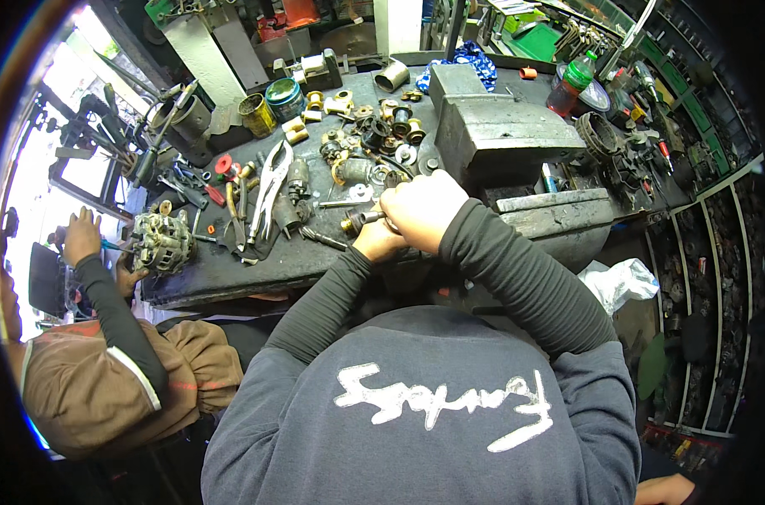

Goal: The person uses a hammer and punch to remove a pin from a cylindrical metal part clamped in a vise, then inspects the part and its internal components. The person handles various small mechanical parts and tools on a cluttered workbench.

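Note:
My left hand is closed around a dark metal shaft-like part with a rounded end, above the bench's front edge. Pressed close over it, my right hand makes a fist, and its fingers hide whatever it grips. Left of my hands, a dark spiral-fluted rod and a thin metal rod lie on the bench. Large silver locking pliers rest farther left, beside a grimy metal cylinder. Small washers and worn metal parts are scattered just beyond my hands.
A big bench vise stands right of my hands. Wire spools, a yellow can and a red-liquid bottle sit at the back. At left, a co-worker's hands work at an alternator. Parts shelves line the right.

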